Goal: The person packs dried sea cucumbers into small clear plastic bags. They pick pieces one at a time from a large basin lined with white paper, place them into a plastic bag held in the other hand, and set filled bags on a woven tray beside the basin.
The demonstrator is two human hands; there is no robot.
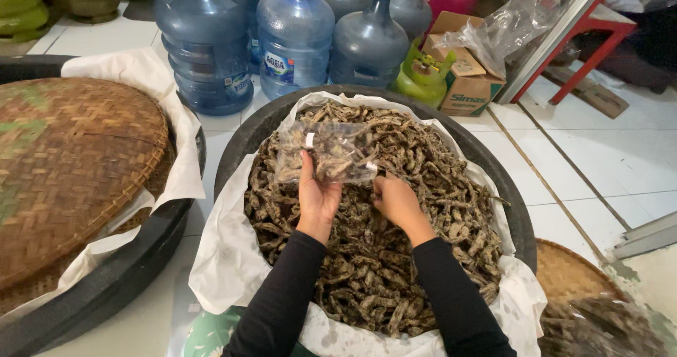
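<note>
The big black tub [509,209], lined with white paper [218,258], sits in the middle of the tiled floor and is heaped with dried brown strips [423,188], far too many and too tangled to count; its near rim is cut off by the frame's lower edge. Left of the tub stands a second black tub [106,286], its contents hidden under one round woven tray [70,159]. Behind the tub, five or so blue water jugs [295,33] crowd together, their tops cropped, with one green gas canister [422,75] and one cardboard box [469,82] beside them. Right of the tub, one more woven tray [564,272] is partly out of view.

Over the tub's middle, the left hand [317,195] grips one clear plastic bag [328,152], part-filled with strips, from below. The right hand [396,198] pinches the bag's lower corner; its fingertips are hard to make out.
</note>
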